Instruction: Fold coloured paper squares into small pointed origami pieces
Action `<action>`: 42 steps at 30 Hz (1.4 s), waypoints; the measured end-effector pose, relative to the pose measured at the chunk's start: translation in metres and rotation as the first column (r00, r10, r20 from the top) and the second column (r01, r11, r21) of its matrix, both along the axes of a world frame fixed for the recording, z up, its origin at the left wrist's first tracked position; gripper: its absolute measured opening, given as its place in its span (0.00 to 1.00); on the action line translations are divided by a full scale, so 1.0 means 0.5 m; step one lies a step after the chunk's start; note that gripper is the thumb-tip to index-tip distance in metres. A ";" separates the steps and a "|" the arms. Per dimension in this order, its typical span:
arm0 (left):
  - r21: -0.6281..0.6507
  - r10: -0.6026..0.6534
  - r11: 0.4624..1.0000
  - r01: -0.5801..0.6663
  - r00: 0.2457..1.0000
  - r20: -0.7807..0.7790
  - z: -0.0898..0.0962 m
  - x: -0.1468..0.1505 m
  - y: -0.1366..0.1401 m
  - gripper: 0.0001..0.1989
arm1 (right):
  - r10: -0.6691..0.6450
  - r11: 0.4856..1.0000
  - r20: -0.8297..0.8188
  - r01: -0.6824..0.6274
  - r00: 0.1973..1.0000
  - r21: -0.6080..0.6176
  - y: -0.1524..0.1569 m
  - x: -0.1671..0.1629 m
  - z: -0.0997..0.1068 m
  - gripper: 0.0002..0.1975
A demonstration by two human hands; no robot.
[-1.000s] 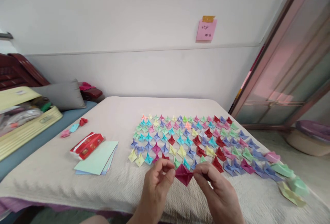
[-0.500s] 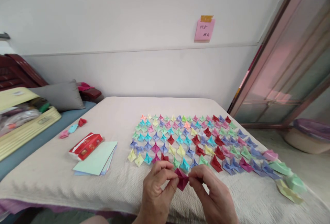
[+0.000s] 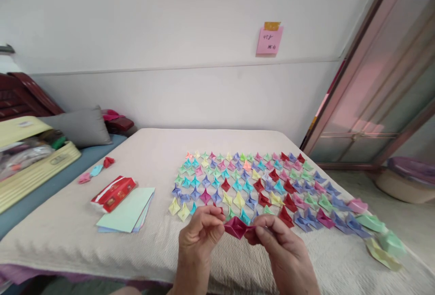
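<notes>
A dark magenta folded paper boat (image 3: 236, 227) is stretched between my two hands, above the near part of the cloth-covered table. My left hand (image 3: 200, 236) pinches its left tip between thumb and fingers. At the opposite tip, my right hand (image 3: 277, 240) has a similar pinch. Just beyond my hands, rows of small folded paper boats (image 3: 239, 199) in many colours lie on the white cloth (image 3: 159, 150). My fingers hide some of the nearest row.
Left of the rows lie a red tissue packet (image 3: 117, 191) and a stack of coloured paper sheets (image 3: 127, 215). Three small crumpled pieces, one a blue paper piece (image 3: 96, 170), sit farther left. Several larger paper boats (image 3: 370, 222) line the right edge. A pink note (image 3: 269, 40) hangs on the wall.
My hands have moved slightly apart. The magenta paper boat has gone from an upright diamond to a wider, flatter shape, with its tips drawn out sideways.
</notes>
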State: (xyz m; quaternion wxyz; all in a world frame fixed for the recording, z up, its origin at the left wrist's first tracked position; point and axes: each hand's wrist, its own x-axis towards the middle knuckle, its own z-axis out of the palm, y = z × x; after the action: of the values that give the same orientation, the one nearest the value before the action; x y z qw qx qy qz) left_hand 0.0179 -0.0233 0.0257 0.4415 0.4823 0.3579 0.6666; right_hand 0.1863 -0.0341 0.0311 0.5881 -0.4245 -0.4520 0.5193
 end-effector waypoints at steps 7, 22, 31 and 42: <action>-0.253 -0.080 0.962 0.103 0.992 0.102 0.013 0.005 -0.005 0.07 | -0.106 0.983 0.262 0.060 0.959 0.176 -0.007 -0.003 0.013 0.06; -0.401 -0.147 0.903 0.154 0.988 0.047 0.027 0.008 -0.001 0.12 | -0.259 0.842 0.612 -0.135 0.747 0.522 -0.002 -0.009 -0.011 0.07; -0.503 -0.088 0.863 0.036 0.993 -0.081 0.006 -0.001 0.010 0.08 | -0.260 0.818 0.703 -0.237 0.661 0.525 -0.001 -0.020 -0.044 0.08; -0.435 -0.152 0.900 -0.015 0.926 -0.345 -0.036 -0.025 0.023 0.07 | -0.503 0.657 0.759 -0.387 0.413 0.647 0.016 -0.035 -0.079 0.12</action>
State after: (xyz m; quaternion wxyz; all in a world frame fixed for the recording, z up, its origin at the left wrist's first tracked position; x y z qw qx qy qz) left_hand 0.0052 -0.0117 0.0077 0.4848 0.5027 0.5551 0.4518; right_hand 0.1687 -0.0260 -0.0084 0.3823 -0.3670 -0.8460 -0.0584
